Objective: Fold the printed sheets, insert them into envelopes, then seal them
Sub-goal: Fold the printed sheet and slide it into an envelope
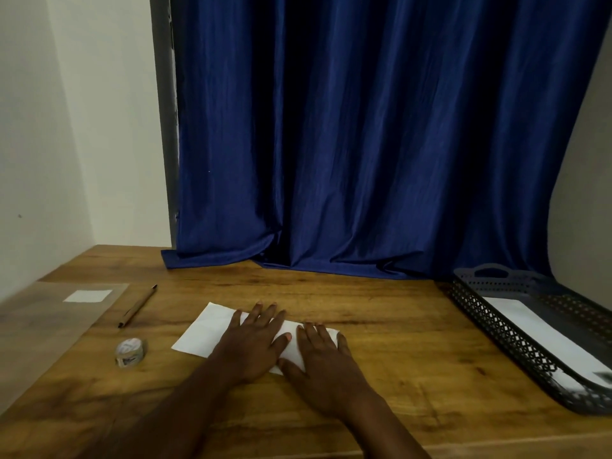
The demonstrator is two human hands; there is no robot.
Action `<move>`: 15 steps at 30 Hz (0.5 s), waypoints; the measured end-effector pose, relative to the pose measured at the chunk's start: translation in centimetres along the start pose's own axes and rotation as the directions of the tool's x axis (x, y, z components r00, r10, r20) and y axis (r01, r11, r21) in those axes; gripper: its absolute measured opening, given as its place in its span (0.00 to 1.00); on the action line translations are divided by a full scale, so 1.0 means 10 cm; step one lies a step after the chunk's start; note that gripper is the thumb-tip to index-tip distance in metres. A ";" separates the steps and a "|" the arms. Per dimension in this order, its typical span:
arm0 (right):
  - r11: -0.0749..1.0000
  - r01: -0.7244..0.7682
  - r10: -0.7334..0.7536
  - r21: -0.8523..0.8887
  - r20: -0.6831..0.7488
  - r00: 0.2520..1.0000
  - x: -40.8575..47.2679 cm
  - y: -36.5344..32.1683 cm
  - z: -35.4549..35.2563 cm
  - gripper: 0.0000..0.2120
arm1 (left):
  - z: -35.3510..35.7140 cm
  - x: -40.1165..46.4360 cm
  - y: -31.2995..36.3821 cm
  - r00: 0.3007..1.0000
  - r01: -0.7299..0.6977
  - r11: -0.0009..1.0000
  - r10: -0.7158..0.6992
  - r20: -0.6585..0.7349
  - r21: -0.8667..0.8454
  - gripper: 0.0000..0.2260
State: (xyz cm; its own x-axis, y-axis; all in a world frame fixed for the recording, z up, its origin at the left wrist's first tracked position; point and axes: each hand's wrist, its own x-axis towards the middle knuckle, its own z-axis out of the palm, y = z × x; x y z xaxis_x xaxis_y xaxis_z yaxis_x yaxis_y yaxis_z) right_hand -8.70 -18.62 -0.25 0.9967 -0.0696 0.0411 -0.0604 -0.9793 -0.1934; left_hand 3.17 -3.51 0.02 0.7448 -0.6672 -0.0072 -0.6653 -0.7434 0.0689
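A: Item one, folded sheet (212, 332)?
B: White, lying flat near the middle of the bench (381, 309). Its left end is bare; its right part is under both hands.
A: Hands?
B: Left hand (255, 346) and right hand (326, 359) rest side by side on the sheet, fingers straight and spread, pressing flat, gripping nothing.
A: Left side?
B: Pen (137, 306) lying at a slant, tape roll (130, 352) nearer, both well apart from the sheet. A clear film (39, 323) with a white label (87, 296) lies at the left edge.
A: Right side?
B: Dark lattice tray (496, 323) at the right edge, white paper (543, 336) inside.
A: Open room?
B: Bare wood between sheet and tray, and at the near edge. A blue curtain (364, 144) closes the far edge, its hem lying on the bench.
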 end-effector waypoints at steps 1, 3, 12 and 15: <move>1.000 0.002 -0.002 0.003 0.003 1.000 0.00 -0.01 0.00 0.41 | -0.01 -0.01 0.00 1.000 0.002 1.000 -0.003 -0.004 -0.020 0.30; 1.000 0.005 -0.006 0.012 0.012 1.000 -0.03 -0.01 -0.02 0.41 | -0.05 -0.06 0.00 1.000 0.003 0.995 -0.006 -0.027 -0.098 0.32; 0.999 0.043 -0.043 0.000 0.028 0.999 -0.58 0.23 -0.01 0.45 | -0.09 -1.09 -0.17 0.999 -0.022 0.994 0.019 -0.034 -0.106 0.46; 0.994 0.105 -0.105 0.007 0.026 0.994 -0.82 0.29 -0.05 0.49 | -0.12 -1.52 -0.25 0.998 -0.069 0.993 0.070 0.008 -0.095 0.49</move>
State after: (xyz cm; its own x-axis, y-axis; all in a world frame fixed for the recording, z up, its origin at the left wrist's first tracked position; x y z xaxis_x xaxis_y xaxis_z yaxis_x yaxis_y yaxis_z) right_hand -17.11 -20.99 -0.68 0.9986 0.0384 0.0352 0.0445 -0.9797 -0.1953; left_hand -6.46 8.55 1.20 0.6963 -0.7177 -0.0102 -0.7069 -0.6881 0.1635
